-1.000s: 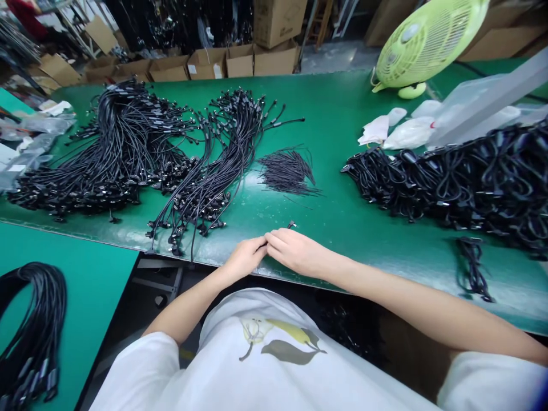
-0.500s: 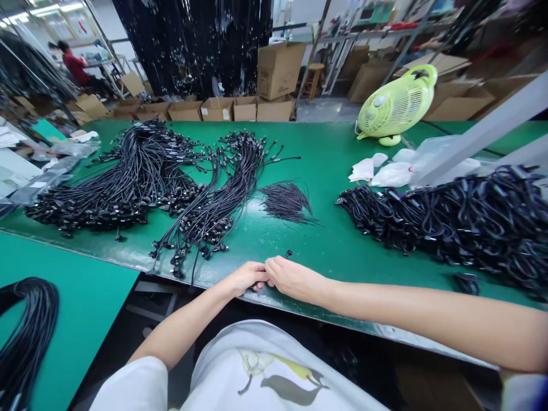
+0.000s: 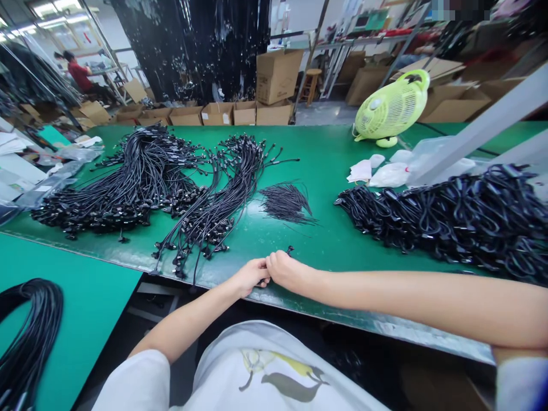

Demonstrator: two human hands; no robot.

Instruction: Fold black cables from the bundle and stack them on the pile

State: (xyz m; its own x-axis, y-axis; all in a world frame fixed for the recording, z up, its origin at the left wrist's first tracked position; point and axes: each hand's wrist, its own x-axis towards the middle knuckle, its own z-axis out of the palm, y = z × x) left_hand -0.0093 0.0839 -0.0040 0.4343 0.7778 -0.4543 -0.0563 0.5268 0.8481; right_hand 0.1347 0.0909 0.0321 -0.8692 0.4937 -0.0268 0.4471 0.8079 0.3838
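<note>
My left hand [image 3: 252, 274] and my right hand [image 3: 286, 269] meet at the near edge of the green table [image 3: 334, 171], fingers curled and pressed together. They pinch a thin black cable, and its small connector end [image 3: 290, 249] pokes out just past my right knuckles. Most of that cable is hidden under my hands. Beyond them lies a small bunch of thin black ties [image 3: 286, 202]. A fanned bundle of black cables [image 3: 209, 194] lies to the left of my hands.
A large heap of black cables [image 3: 124, 177] covers the table's left, another heap [image 3: 462, 217] the right. A green fan [image 3: 391, 108], white bags [image 3: 377, 171] and a grey bar [image 3: 483, 123] sit far right. More cables [image 3: 25, 337] lie on a lower green table. Cardboard boxes [image 3: 233, 113] stand behind; a person in red [image 3: 79, 71] works far left.
The head camera tilted up, showing more of the room behind. My hands stayed together at the table edge, and my right fingers curled tighter.
</note>
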